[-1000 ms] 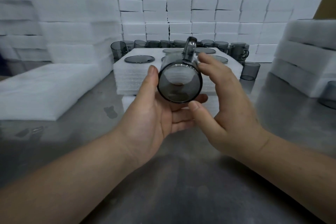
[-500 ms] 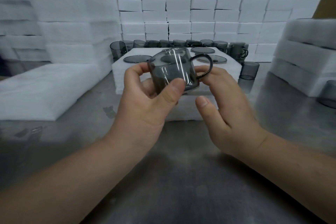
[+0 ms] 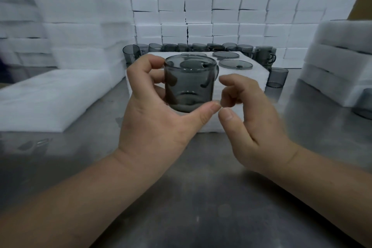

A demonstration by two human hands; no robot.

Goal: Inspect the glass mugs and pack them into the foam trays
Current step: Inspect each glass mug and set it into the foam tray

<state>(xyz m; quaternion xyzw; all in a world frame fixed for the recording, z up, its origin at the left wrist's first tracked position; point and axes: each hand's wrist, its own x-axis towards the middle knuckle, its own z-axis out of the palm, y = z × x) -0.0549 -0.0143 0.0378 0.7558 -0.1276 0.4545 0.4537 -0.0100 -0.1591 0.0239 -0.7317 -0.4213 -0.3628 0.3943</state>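
Head view: left hand grips one mug (upright).

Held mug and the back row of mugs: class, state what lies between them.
In the head view, a white foam stack bearing round dark glass discs lies between held mug and mug row.

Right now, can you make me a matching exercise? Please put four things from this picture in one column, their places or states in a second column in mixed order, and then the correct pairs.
Column one:
1. held mug
2. right hand
3. flat glass disc
4. lone mug

Column two:
a. lies on top of the foam stack
b. stands on the steel table, right of the foam stack
c. gripped by the left hand
d. fingers curled, holding nothing

Pairs: 1-c, 2-d, 3-a, 4-b
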